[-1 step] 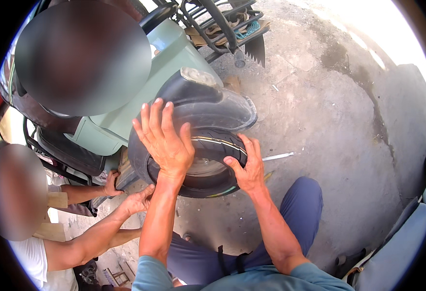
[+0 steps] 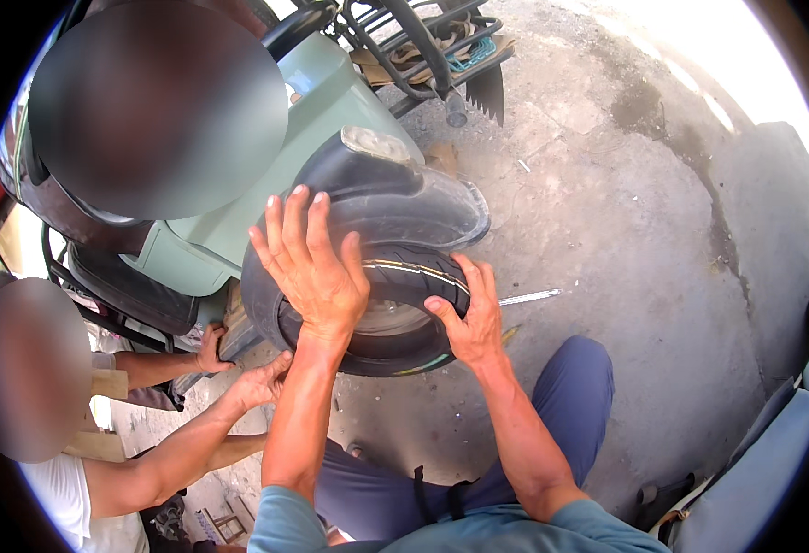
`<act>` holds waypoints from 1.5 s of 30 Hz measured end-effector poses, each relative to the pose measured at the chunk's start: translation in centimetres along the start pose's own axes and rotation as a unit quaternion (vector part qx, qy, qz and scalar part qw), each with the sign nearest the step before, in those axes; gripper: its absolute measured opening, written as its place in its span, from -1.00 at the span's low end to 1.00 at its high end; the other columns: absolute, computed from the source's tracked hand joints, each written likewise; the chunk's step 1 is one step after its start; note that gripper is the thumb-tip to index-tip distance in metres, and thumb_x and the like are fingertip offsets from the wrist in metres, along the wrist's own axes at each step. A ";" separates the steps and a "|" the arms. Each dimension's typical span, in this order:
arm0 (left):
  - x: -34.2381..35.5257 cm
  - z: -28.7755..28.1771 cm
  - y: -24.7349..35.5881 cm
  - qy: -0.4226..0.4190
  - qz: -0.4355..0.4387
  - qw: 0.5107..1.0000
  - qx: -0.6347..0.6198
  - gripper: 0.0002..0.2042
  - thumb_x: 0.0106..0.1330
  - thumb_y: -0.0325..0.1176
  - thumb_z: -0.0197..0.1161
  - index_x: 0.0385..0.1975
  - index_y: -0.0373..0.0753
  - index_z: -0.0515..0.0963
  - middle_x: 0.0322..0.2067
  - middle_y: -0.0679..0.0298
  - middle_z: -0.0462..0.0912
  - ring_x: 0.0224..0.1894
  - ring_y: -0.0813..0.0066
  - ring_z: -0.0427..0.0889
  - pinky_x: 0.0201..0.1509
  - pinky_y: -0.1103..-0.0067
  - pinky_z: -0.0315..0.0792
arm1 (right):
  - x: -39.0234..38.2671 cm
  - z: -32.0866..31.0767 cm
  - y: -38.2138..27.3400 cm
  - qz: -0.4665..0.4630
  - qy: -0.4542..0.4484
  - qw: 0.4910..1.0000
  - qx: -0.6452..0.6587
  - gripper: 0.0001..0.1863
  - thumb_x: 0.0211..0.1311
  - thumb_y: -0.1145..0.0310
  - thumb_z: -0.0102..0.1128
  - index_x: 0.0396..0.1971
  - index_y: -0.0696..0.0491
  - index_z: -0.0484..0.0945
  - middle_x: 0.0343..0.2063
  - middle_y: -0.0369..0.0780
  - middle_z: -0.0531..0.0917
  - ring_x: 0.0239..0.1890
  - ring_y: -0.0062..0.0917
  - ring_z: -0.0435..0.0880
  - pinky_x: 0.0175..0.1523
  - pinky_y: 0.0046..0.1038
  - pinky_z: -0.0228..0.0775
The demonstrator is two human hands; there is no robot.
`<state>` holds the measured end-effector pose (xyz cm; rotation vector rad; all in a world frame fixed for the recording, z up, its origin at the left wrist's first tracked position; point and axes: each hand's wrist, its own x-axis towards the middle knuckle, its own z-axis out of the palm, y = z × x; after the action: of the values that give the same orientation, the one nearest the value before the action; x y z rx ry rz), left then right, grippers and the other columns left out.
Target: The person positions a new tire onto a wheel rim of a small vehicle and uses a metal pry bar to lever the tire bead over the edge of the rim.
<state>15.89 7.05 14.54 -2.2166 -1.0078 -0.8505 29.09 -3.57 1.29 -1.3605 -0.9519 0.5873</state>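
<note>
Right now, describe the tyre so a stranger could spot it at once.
Start from the pale-green vehicle body at upper left and the dark guard beside it. Below that guard, gripped by the person's right hand, is the black tyre. Unlike the guard, it has grooved tread with a pale stripe.

The tire (image 2: 386, 362) is positioned between the left hand (image 2: 320, 276) and the right hand (image 2: 478, 318), with the fender (image 2: 391, 203) behind it. The rod (image 2: 532, 297) lies on the floor (image 2: 644, 258), right of the right hand. A co-worker's hand (image 2: 259, 385) is located left of the tire.
</note>
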 end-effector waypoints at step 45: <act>-21.7 -1.2 -3.9 -0.088 -0.634 0.665 -0.386 0.01 0.18 0.04 0.53 0.42 -0.50 0.10 0.31 -0.21 0.33 0.36 0.04 0.36 0.46 0.29 0.22 | 1.7 0.3 2.3 -0.104 -0.030 0.994 -0.019 -0.16 0.30 -0.20 0.26 0.29 0.21 0.38 0.03 0.00 0.55 0.10 -0.12 0.55 0.21 -0.22 0.34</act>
<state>1.18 -1.26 0.30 -1.8674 -2.8264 -1.9226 30.11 -1.58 -0.59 -1.2635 -1.1425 0.4556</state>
